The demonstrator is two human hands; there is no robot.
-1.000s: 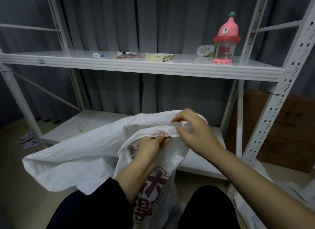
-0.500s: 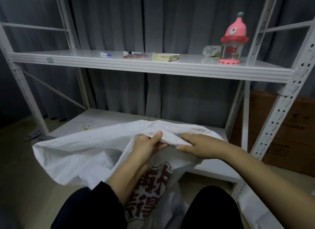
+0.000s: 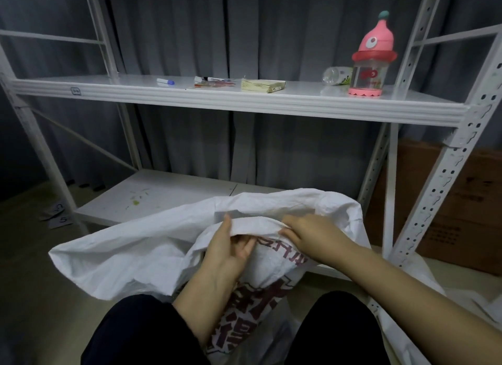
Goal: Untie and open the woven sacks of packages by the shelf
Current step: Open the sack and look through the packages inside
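Observation:
A white woven sack (image 3: 130,253) with dark red printed characters stands between my knees, in front of the white metal shelf (image 3: 244,104). Its mouth is folded into a rim that runs across the middle. My left hand (image 3: 228,253) holds that rim, thumb on top and fingers curled underneath. My right hand (image 3: 307,234) grips the same rim a little to the right, fingers tucked under the fold. What the sack holds is hidden. A second white sack (image 3: 423,305) lies at the lower right, under my right forearm.
The upper shelf board carries a pink bottle (image 3: 372,57), a clear bottle on its side (image 3: 335,76), a flat yellow box (image 3: 262,85) and pens (image 3: 165,81). Brown cartons (image 3: 459,201) stand right of the shelf post. Paper slips (image 3: 58,215) lie on the floor at left.
Both hands have sunk lower with the sack's rim and shifted apart along it. The view has tipped so the sack mouth sits lower in frame.

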